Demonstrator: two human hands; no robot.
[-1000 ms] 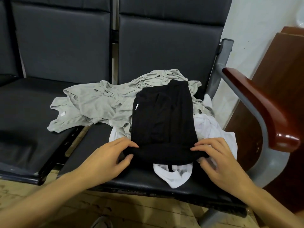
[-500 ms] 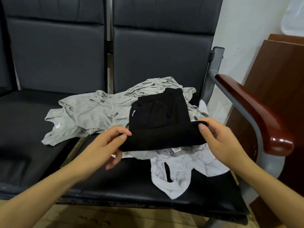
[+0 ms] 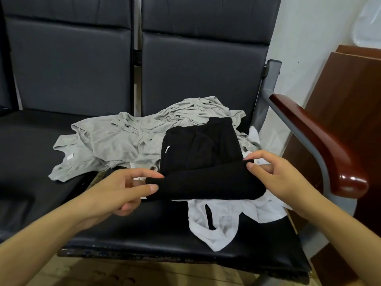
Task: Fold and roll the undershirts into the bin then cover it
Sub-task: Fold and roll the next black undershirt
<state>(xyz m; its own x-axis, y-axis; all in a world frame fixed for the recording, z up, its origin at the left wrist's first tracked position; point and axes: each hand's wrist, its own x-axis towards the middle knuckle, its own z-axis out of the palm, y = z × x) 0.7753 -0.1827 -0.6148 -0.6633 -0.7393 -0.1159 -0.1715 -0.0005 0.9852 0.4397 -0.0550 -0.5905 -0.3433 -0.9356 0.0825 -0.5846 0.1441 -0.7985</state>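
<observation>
Both hands pinch the ends of a rolled edge of the black undershirt (image 3: 198,153): the left hand (image 3: 121,190) holds the left end between thumb and fingertips, the right hand (image 3: 274,176) holds the right end the same way, thumb toward the person and fingers over the top. The roll lies across the near end of the black undershirt; the far part is folded flat. It rests on a heap on the black seat (image 3: 144,230) of a bench, with a crumpled grey undershirt (image 3: 115,139) behind and to the left, and a white undershirt (image 3: 218,223) under it, spilling toward the seat's front edge. A brown wooden armrest (image 3: 321,145) stands to the right
</observation>
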